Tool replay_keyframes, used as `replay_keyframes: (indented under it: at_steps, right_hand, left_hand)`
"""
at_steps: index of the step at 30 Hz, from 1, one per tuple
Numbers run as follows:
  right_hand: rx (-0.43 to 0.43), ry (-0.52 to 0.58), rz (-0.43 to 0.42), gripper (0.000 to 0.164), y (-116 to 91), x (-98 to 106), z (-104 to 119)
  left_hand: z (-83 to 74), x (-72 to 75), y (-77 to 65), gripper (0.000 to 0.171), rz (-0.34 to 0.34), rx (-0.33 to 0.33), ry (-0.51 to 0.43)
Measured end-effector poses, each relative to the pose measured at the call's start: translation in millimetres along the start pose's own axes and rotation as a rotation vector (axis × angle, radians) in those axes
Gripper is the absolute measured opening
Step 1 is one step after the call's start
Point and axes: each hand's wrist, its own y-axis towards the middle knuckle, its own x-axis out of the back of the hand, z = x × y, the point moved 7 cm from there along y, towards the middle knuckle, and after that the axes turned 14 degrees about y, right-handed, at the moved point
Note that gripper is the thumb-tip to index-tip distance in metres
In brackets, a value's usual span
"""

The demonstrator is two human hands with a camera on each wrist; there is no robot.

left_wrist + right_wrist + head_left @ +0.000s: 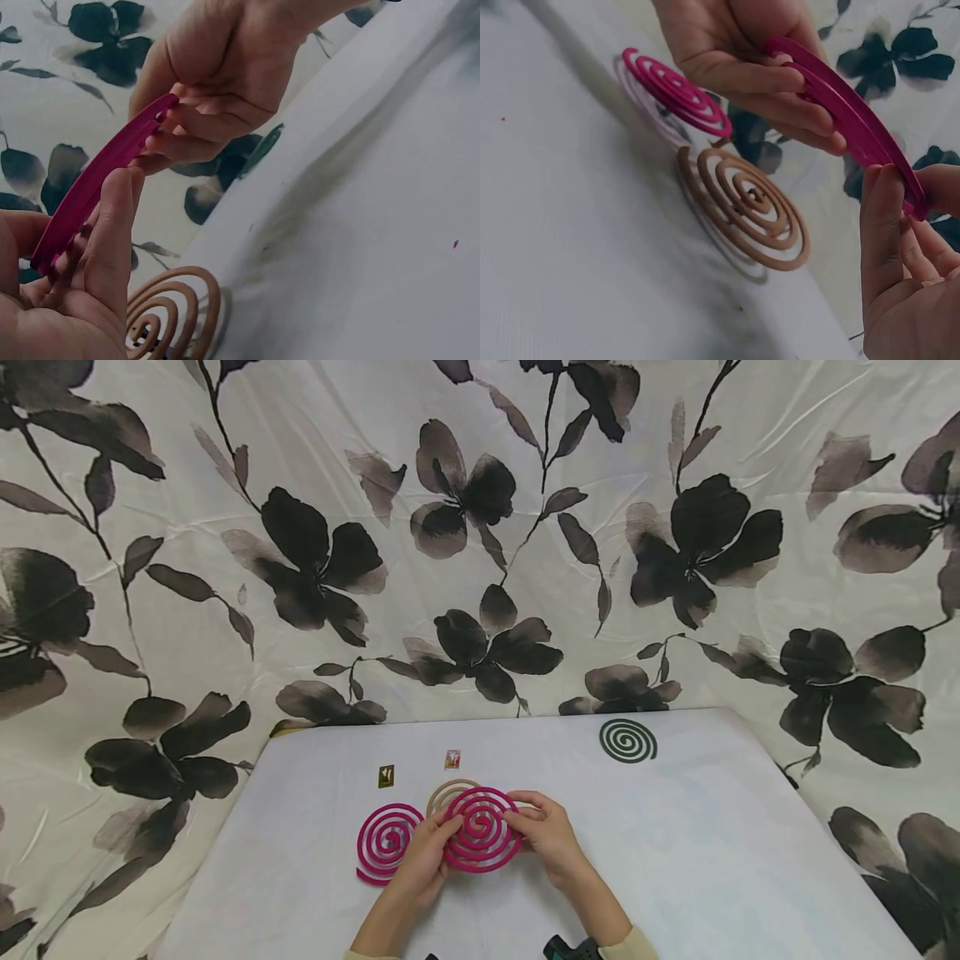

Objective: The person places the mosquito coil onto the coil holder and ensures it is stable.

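Note:
A pink mosquito coil [482, 830] is held up over the table, pinched at opposite edges by both hands. My left hand [429, 858] grips its left side, thumb on the near face. On the right side, the fingers and thumb of my right hand [552, 839] hold the rim. In both wrist views the raised coil [97, 187] is seen nearly edge-on. A second pink coil [382, 839] lies on the table beside my left wrist, partly covered by it. Behind the raised coil is a tan coil [776, 229], mostly hidden in the head view.
A dark green coil [627, 741] lies near the back edge of the white table [712, 860]. Two small rectangular pieces, one gold and dark [386, 776], one red and white [452, 759], lie at the back left. A flower-printed cloth [480, 568] hangs behind.

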Motion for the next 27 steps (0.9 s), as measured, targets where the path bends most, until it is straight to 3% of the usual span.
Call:
replay_keyframes:
  at_steps: [13,27]
  right_hand:
    - [0.002,0.029,0.023,0.042,7.4,-21.1,-1.9]
    - [-0.022,-0.027,0.030,0.039,21.9,-46.5,-2.5]
  left_hand:
    - [-10.0,22.0,2.8,0.044,-0.061,-0.029,0.073]
    - [-21.9,50.2,3.7,0.040,-0.150,-0.009,0.127]
